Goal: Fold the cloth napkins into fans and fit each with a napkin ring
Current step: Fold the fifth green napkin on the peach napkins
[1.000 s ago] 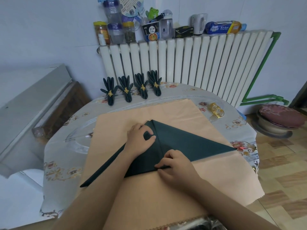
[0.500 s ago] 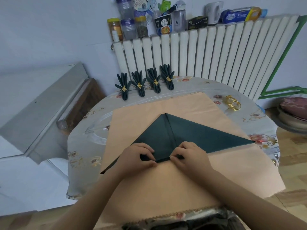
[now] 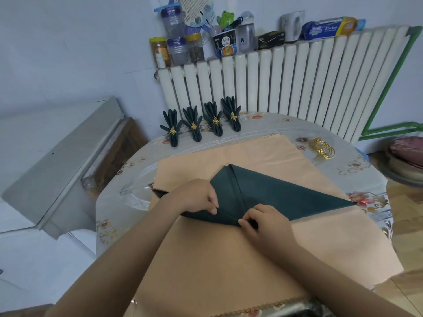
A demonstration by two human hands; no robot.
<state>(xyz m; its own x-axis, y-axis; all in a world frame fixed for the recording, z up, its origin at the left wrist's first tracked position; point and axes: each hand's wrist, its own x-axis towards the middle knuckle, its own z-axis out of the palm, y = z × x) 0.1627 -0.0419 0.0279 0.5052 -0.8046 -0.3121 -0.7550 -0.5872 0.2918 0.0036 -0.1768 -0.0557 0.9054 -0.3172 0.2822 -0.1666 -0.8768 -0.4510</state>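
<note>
Round table (image 3: pixel 357 172) under a floral cover stands against a white radiator (image 3: pixel 297 83), and a tan cloth (image 3: pixel 229 259) is spread over the table's middle as the work surface.

1. Left hand (image 3: pixel 194 197): I see it lying on the left half of the dark green napkin (image 3: pixel 286 195), fingers curled, thumb and fingertips pinching a raised fold of fabric near the napkin's lower edge.
2. Right hand (image 3: pixel 265 221): I see it at the lower middle edge of the same napkin, fingers curled, pinching the cloth at the point where the centre crease meets the near edge.
3. Napkin position: it lies flat on the tan cloth as a wide triangle, apex pointing away from me, right tip reaching the tan cloth's right border. Its left tip is hidden behind the left forearm.
4. Beyond the napkin, at the far left of the table, I count four finished fans (image 3: pixel 201 124) in a row, each dark green and cinched by a gold ring.
5. Far right of the table: a loose cluster of gold napkin rings (image 3: pixel 322 148), well apart from both hands.
6. Radiator top: jars, bottles, a cup and a frog figure (image 3: pixel 225 17).
7. A grey cabinet (image 3: pixel 64 161) stands to the table's left.
</note>
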